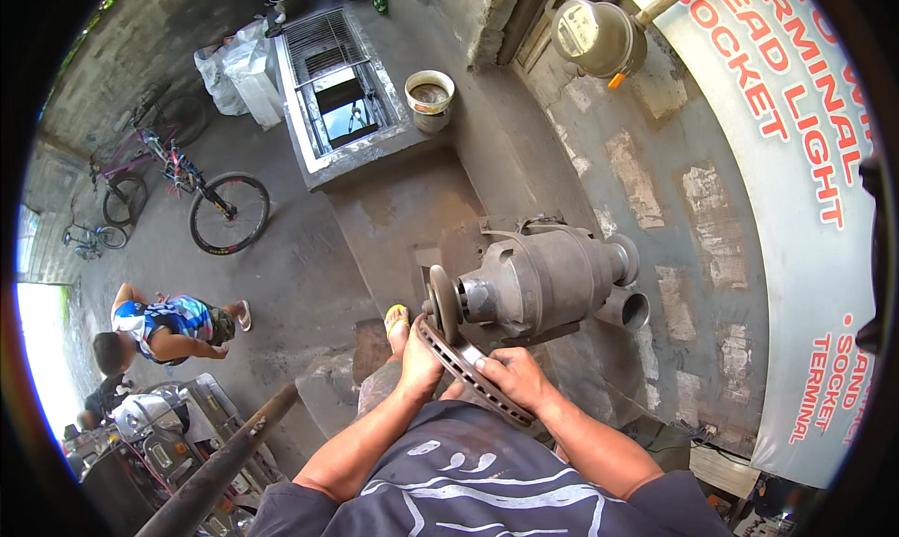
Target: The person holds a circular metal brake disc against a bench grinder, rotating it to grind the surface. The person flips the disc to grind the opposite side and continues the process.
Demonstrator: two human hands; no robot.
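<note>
- The brake disc (473,373) shows only as an edge-on arc — its lower face is hidden, and its near rim disappears under the right hand (513,376).
- The left hand (419,361) covers the disc's far end; its fingertips cannot be seen.
- Just above the grip, where disc meets grinding wheel (440,303) is too small to tell — touching or apart.
- The person's foot (397,326) is half hidden behind the left hand.

Concrete floor (309,284) with bucket (430,100), bicycle (201,195)

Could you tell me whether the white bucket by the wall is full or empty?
Partly full: the white bucket stands upright with brownish contents below its rim.
</note>
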